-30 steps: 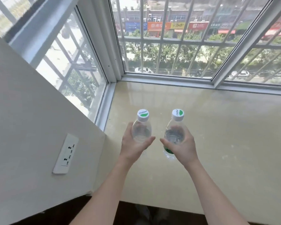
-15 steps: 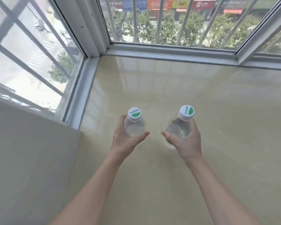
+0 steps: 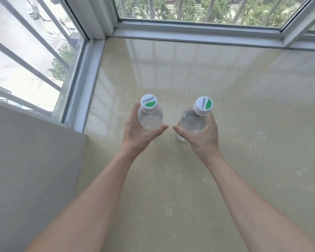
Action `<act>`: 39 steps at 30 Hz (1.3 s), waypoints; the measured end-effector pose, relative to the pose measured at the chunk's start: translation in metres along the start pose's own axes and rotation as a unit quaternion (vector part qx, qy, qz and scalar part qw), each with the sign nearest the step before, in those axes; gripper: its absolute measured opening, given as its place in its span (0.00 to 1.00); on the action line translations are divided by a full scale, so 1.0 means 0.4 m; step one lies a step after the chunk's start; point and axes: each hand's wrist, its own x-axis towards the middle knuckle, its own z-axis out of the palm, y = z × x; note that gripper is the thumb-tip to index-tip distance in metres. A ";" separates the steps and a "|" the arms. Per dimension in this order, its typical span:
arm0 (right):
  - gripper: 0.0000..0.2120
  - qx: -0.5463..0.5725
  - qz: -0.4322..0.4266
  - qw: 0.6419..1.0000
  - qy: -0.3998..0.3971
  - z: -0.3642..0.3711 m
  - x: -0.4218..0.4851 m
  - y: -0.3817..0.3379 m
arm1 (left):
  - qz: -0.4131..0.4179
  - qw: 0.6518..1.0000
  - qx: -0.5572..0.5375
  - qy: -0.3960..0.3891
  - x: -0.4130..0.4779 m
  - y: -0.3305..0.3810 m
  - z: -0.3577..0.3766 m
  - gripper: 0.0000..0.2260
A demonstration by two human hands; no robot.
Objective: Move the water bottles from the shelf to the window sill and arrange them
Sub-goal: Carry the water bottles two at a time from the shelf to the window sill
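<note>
Head view: left hand (image 3: 138, 137) grips the left bottle (image 3: 150, 120), right hand (image 3: 203, 138) the right bottle (image 3: 190, 123), upright near the left edge of the window sill (image 3: 244, 110), likely to stand them paired

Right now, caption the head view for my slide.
Two-handed carry: left hand grips left bottle, right hand grips right bottle, at the beige window sill.
</note>
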 end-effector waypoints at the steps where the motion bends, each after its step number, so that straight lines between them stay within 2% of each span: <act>1: 0.30 -0.006 -0.001 1.000 -0.004 0.001 -0.001 0.004 | 0.002 1.000 0.007 -0.008 0.002 -0.009 -0.001 0.28; 6: 0.33 -0.062 0.002 0.998 -0.020 -0.008 -0.005 0.032 | -0.028 0.999 0.032 -0.029 0.007 -0.060 -0.013 0.29; 12: 0.28 -0.127 0.004 0.992 -0.021 -0.014 -0.002 0.057 | -0.038 0.997 0.062 -0.022 0.029 -0.083 -0.021 0.35; 17: 0.27 -0.130 -0.002 0.991 -0.006 -0.009 0.009 0.058 | -0.049 0.997 0.061 -0.027 0.035 -0.099 -0.019 0.35; 20: 0.29 -0.131 0.008 0.991 -0.008 -0.013 0.010 0.065 | -0.057 0.995 0.076 -0.031 0.030 -0.098 -0.021 0.38; 23: 0.34 -0.139 0.038 0.988 -0.052 -0.031 0.013 0.062 | -0.050 0.990 0.118 -0.054 0.015 -0.088 -0.041 0.43; 27: 0.38 -0.264 0.039 0.958 -0.108 -0.100 0.000 0.006 | -0.006 0.953 0.285 -0.101 -0.017 -0.036 -0.111 0.46; 29: 0.45 -0.357 0.023 0.924 -0.135 -0.143 -0.011 -0.056 | 0.026 0.925 0.370 -0.086 -0.035 0.012 -0.154 0.45; 31: 0.47 -0.431 -0.003 0.890 -0.147 -0.182 -0.024 -0.135 | 0.048 0.902 0.424 -0.068 -0.049 0.073 -0.192 0.44; 35: 0.42 -0.490 -0.082 0.855 -0.150 -0.238 -0.057 -0.301 | 0.077 0.869 0.487 -0.054 -0.090 0.221 -0.257 0.42; 39: 0.30 -0.501 -0.164 0.842 -0.119 -0.269 -0.111 -0.465 | 0.119 0.853 0.507 -0.018 -0.164 0.394 -0.290 0.35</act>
